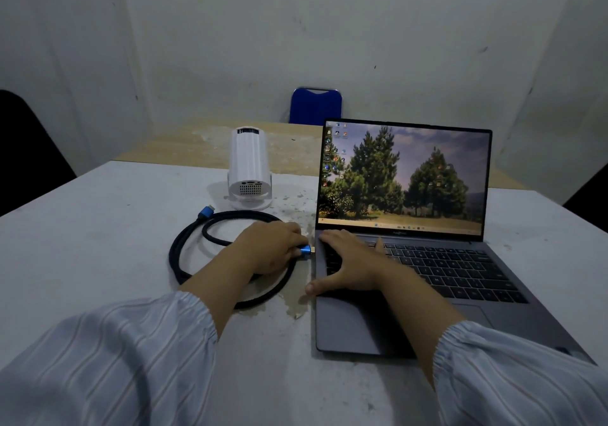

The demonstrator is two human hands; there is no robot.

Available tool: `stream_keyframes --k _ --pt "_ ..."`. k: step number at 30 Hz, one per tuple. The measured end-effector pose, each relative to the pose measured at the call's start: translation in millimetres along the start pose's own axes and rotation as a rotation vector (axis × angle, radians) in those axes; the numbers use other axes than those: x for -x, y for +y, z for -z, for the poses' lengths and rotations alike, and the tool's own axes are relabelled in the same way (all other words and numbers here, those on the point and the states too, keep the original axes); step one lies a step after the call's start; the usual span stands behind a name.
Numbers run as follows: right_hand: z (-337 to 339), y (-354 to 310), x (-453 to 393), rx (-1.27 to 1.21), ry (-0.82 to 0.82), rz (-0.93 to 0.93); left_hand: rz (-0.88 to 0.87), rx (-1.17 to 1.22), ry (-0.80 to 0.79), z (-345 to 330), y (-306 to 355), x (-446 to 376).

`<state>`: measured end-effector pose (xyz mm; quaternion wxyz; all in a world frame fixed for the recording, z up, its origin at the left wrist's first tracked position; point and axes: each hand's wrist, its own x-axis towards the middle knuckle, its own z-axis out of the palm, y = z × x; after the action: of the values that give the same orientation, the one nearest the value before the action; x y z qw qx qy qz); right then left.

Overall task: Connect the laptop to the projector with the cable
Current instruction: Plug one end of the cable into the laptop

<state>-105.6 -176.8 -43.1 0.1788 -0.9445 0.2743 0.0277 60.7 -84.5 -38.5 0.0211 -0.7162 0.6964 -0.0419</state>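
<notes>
Laptop (414, 261) is sat open on the right side of the white table (98, 228), screen lit up with a desktop wallpaper of pine trees. Just off its left edge, the blue plug (306, 251) of the black braided cable (184, 244) is being pinched in the left hand (269, 248), with the metal tip lined up right at the laptop's side; whether it's actually seated in a port can't be told from this angle. The rest of the cable is looped in a loose coil on the table under that wrist, and the other blue plug (205, 211) is lying free at the far-left side of the coil, near the projector (249, 169) but not touching it. The projector, a white cylinder on a small stand, is stood upright further back, vent grille and ports turned toward the camera. The right hand (348, 264) is laid flat and relaxed on the left end of the keyboard, fingers spread, thumb hanging over the laptop's left edge, nothing gripped. Striped sleeves (115, 360) are seen on both arms, and a blue chair (316, 106) is parked behind the table.
</notes>
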Motion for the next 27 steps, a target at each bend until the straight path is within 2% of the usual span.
stream_keyframes --k 7,18,27 --pt "2 -2 0 0.016 -0.006 -0.004 0.07 -0.024 0.006 -7 -3 0" --pt "2 -1 -1 0.028 -0.006 -0.025 0.255 0.237 0.012 -19 2 2" --pt "4 -2 -2 0.032 -0.005 -0.019 0.272 0.33 -0.043 -14 1 1"
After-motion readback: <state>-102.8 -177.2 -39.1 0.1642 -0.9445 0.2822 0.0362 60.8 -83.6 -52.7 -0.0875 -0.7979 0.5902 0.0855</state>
